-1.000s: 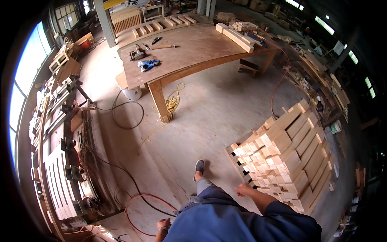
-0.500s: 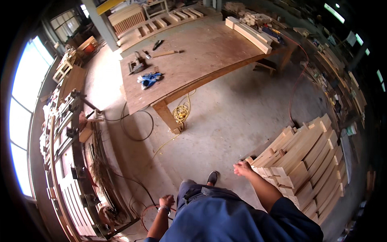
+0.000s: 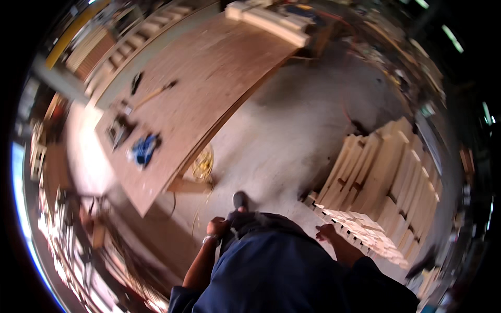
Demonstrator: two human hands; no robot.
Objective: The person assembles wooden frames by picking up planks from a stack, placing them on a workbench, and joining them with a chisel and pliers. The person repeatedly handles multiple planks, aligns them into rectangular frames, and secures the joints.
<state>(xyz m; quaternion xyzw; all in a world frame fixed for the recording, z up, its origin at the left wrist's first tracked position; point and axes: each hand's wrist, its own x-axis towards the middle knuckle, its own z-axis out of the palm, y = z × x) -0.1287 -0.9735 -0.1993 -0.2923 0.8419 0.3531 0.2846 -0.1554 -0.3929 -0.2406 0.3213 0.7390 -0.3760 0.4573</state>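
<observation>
Here, right hand [image 3: 327, 231] beside timber stack [image 3: 383, 182], boards running up-right

one workbench [image 3: 209, 88], one lumber stack [image 3: 386, 182], two hands [image 3: 216, 227]

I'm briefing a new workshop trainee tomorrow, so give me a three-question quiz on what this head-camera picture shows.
1. True or false: the right hand is at the near ends of the stacked timber pieces.
2. What lies on the workbench close to the blue item? A) a paint tin B) a dark tool C) a helmet
3. Fill the gap: the left hand holds nothing and hangs by the person's ____.

Key: 1 true. 2 B, the dark tool; a hammer lies farther along the bench. 3 leg, with one shoe showing on the concrete floor.
</observation>
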